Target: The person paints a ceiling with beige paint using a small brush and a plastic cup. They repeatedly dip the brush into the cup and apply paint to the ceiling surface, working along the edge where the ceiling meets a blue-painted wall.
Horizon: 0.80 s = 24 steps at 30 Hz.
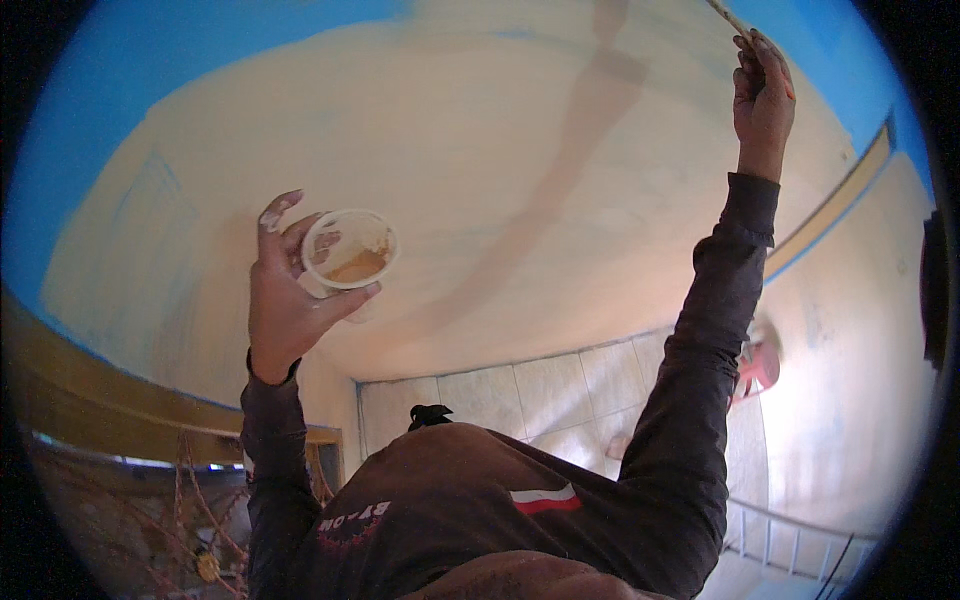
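Observation:
My left hand [285,300] holds a small clear plastic cup [352,240] by its sides, thumb below and fingers around the rim. A little beige paint [362,267] lies in the cup and smears its inner wall. Pale paint marks a fingertip of this hand. High at the upper right, my right hand [765,85] is closed on a thin, light-coloured stick like a brush handle [732,16]. Its far end runs out of view. Both arms reach up against a large wall surface [470,170] coated in beige, with bright blue [250,25] along its upper and left parts.
Pale tiles [480,400] cover the floor below. A pink stool-like object [758,370] stands beyond my right forearm, with white rails [795,540] farther down. A long trim strip [835,200] edges the wall on the right. Tangled stems [190,500] show at lower left.

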Each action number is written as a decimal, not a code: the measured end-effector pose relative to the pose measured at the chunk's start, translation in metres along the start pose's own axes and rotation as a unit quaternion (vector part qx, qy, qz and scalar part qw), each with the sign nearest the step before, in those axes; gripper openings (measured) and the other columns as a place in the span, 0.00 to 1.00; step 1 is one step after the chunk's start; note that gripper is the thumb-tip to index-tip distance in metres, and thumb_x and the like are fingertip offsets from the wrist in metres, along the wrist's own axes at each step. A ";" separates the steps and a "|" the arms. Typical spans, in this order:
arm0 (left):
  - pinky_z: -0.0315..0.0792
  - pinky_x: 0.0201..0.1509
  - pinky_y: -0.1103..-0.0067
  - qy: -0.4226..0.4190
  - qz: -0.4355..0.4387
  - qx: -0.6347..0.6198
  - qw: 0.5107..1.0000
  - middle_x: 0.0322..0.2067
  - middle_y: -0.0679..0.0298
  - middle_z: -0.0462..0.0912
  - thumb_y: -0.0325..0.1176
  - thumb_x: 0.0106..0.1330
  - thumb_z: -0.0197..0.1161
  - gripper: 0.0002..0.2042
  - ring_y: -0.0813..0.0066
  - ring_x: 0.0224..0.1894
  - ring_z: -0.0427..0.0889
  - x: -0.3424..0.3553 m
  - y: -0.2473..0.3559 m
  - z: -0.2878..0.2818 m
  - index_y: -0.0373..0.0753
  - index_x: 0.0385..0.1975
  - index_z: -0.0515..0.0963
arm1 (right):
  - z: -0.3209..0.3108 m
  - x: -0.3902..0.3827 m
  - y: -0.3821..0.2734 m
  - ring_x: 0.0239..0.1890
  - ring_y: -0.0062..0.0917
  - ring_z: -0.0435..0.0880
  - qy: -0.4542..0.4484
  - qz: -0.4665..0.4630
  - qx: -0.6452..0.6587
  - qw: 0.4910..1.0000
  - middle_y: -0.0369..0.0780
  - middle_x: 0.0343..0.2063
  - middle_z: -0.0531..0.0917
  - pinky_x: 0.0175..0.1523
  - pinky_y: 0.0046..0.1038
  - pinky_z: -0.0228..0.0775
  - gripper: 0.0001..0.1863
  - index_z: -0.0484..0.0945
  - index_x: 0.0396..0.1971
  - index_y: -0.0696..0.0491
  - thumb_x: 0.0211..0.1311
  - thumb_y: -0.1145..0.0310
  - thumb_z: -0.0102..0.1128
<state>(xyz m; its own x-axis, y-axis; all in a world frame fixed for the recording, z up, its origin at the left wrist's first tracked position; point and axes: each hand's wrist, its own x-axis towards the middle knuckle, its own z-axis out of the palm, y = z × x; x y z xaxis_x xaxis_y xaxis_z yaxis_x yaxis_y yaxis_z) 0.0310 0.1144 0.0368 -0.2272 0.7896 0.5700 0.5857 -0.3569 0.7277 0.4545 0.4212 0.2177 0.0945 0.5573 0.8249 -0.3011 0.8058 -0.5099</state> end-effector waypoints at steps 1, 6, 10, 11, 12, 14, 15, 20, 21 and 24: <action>0.79 0.62 0.66 -0.003 -0.010 -0.004 1.000 0.54 0.47 0.81 0.27 0.44 0.84 0.53 0.59 0.57 0.83 -0.001 -0.010 -0.001 0.39 0.70 0.54 | 0.018 -0.006 0.009 0.35 0.11 0.76 -0.038 -0.003 -0.007 0.999 0.41 0.44 0.88 0.33 0.14 0.63 0.16 0.81 0.55 0.58 0.75 0.65 0.58; 0.77 0.64 0.63 0.030 -0.046 -0.003 0.999 0.57 0.49 0.79 0.27 0.41 0.85 0.55 0.58 0.58 0.82 -0.024 -0.032 -0.001 0.41 0.70 0.54 | 0.170 -0.048 0.026 0.19 0.06 0.61 -0.217 -0.072 -0.098 0.969 0.32 0.34 0.89 0.22 0.13 0.50 0.16 0.86 0.50 0.55 0.75 0.59 0.60; 0.76 0.64 0.64 0.055 -0.055 0.009 0.997 0.56 0.47 0.79 0.29 0.41 0.86 0.56 0.58 0.58 0.82 -0.025 -0.022 0.000 0.39 0.70 0.53 | 0.264 -0.042 0.050 0.31 0.14 0.79 -0.310 -0.194 -0.111 0.924 0.36 0.35 0.89 0.36 0.20 0.72 0.11 0.88 0.46 0.54 0.70 0.66 0.65; 0.76 0.65 0.65 0.065 -0.065 0.013 0.996 0.56 0.46 0.80 0.31 0.41 0.86 0.56 0.58 0.58 0.82 -0.028 -0.019 -0.001 0.37 0.70 0.53 | 0.284 -0.047 0.055 0.33 0.17 0.81 -0.322 -0.148 -0.090 0.931 0.37 0.35 0.89 0.39 0.23 0.74 0.11 0.88 0.44 0.56 0.68 0.66 0.66; 0.76 0.65 0.66 0.064 -0.066 0.008 0.996 0.55 0.44 0.80 0.33 0.41 0.87 0.56 0.58 0.58 0.82 -0.024 -0.020 0.001 0.36 0.70 0.53 | 0.292 -0.047 0.057 0.35 0.19 0.83 -0.326 -0.103 -0.085 0.936 0.38 0.35 0.89 0.43 0.26 0.76 0.11 0.88 0.42 0.58 0.67 0.66 0.67; 0.75 0.65 0.66 0.050 -0.073 0.009 0.996 0.55 0.43 0.80 0.33 0.41 0.87 0.56 0.58 0.59 0.82 -0.017 -0.022 0.005 0.36 0.70 0.53 | 0.294 -0.041 0.070 0.35 0.19 0.83 -0.306 -0.110 -0.092 0.941 0.38 0.34 0.89 0.42 0.26 0.76 0.11 0.88 0.41 0.58 0.65 0.67 0.67; 0.75 0.66 0.66 0.059 -0.084 0.022 0.994 0.55 0.43 0.80 0.33 0.42 0.86 0.56 0.57 0.59 0.82 -0.020 -0.020 0.007 0.36 0.70 0.53 | 0.299 -0.040 0.078 0.35 0.19 0.83 -0.304 -0.115 -0.076 0.943 0.38 0.34 0.89 0.41 0.25 0.76 0.11 0.89 0.41 0.58 0.65 0.67 0.68; 0.75 0.65 0.65 0.078 -0.089 0.039 0.992 0.55 0.43 0.80 0.32 0.42 0.86 0.56 0.57 0.59 0.82 -0.033 -0.017 0.013 0.36 0.70 0.52 | 0.270 -0.025 0.083 0.36 0.21 0.86 -0.273 -0.074 -0.070 0.957 0.40 0.33 0.89 0.43 0.26 0.78 0.11 0.89 0.40 0.59 0.63 0.69 0.67; 0.75 0.65 0.65 0.076 -0.084 0.037 0.993 0.55 0.43 0.80 0.32 0.42 0.86 0.56 0.57 0.59 0.82 -0.033 -0.017 0.013 0.36 0.70 0.52 | 0.257 -0.019 0.079 0.36 0.22 0.86 -0.266 -0.072 -0.072 0.958 0.40 0.33 0.89 0.44 0.26 0.78 0.11 0.89 0.40 0.60 0.63 0.69 0.67; 0.77 0.65 0.63 0.061 -0.077 0.012 0.995 0.58 0.49 0.78 0.28 0.40 0.86 0.57 0.58 0.59 0.81 -0.032 -0.019 0.004 0.40 0.71 0.53 | 0.220 -0.010 0.056 0.37 0.23 0.87 -0.236 -0.076 -0.108 0.963 0.42 0.32 0.89 0.44 0.25 0.79 0.11 0.88 0.40 0.61 0.63 0.69 0.67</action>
<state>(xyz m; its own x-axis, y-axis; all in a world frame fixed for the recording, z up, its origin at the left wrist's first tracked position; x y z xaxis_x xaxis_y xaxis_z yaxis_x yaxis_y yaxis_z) 0.0306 0.0977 0.0028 -0.4081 0.7668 0.4955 0.5553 -0.2224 0.8014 0.2278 0.4167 0.2349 -0.3361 0.3178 0.8866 -0.1089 0.9219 -0.3718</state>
